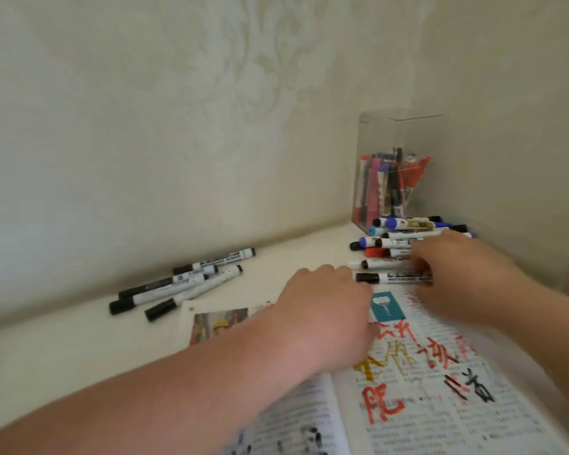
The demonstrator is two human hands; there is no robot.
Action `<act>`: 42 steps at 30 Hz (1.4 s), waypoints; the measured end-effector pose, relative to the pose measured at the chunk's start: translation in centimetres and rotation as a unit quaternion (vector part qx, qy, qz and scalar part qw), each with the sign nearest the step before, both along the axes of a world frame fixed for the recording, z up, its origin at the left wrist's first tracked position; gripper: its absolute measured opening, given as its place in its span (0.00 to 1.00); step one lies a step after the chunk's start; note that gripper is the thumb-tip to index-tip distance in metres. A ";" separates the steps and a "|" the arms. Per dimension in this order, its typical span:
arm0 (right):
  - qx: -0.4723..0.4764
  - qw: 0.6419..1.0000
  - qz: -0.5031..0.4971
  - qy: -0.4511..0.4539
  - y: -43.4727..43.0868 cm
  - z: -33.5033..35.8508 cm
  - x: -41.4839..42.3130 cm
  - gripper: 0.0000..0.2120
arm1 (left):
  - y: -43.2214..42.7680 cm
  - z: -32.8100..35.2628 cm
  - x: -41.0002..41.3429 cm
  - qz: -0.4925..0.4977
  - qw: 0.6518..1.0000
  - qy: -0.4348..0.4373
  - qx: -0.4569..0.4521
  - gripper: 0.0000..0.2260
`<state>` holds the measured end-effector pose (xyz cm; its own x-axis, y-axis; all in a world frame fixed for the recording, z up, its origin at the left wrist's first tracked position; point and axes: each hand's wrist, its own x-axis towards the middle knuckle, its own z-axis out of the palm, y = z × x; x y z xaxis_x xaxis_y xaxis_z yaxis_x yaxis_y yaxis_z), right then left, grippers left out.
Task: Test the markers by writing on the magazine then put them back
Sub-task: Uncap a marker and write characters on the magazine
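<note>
Open printed magazine (440, 405) lies flat on the white counter (63, 349), its right page scrawled with red, gold and black handwritten characters. Over the magazine's far edge is the left hand (326, 303), knuckles up, fingers bent down out of sight, so its grip cannot be told. Further right, the right hand (460, 274) reaches onto the near side of the pile of white-barrelled markers (404, 238) just beyond the magazine. Its fingers curl over the right ends of the nearest ones, but blur means I cannot tell if it grasps any. Pile lies roughly left-right, with black, blue and red caps pointing left. The nearest black-capped marker (391, 277) runs along the magazine's far edge, cap left. A group of four black-capped markers (178, 287) lies well to the left, long axes diagonal, caps toward near-left. A clear plastic box (398, 133) stands in the wall corner behind the pile, with more markers upright inside.
</note>
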<state>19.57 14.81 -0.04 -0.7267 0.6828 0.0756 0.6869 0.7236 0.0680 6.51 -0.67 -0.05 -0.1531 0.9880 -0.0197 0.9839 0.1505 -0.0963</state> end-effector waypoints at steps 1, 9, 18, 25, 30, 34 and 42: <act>0.001 1.000 0.004 -0.002 -0.2 0.0 -0.1 0.06 | 0.6 0.1 0.0 -0.001 1.000 -0.008 0.012 0.14; 0.007 0.994 0.080 0.080 0.5 -1.9 -0.1 0.07 | 0.8 -2.3 -1.4 -0.068 0.984 -0.070 0.150 0.09; -0.067 0.993 0.055 0.073 -0.7 -2.1 -1.4 0.03 | -0.6 6.7 -6.1 -0.044 0.948 -0.208 0.236 0.11; -0.063 0.995 0.050 0.052 -1.9 -1.4 -1.4 0.04 | -6.3 3.9 -9.6 0.089 0.979 -0.052 -0.174 0.12; -0.070 0.995 0.056 0.050 -1.9 -1.7 -1.4 0.05 | -7.9 1.8 -13.4 0.138 0.985 -0.097 -0.037 0.09; -0.074 0.994 0.063 0.055 -1.5 -1.8 -1.2 0.06 | -8.0 0.9 -17.8 0.178 0.980 -0.037 0.081 0.06; -0.086 0.992 0.069 0.060 -1.0 -2.1 -1.0 0.08 | -10.5 -2.3 -19.3 0.083 0.976 -0.024 0.200 0.15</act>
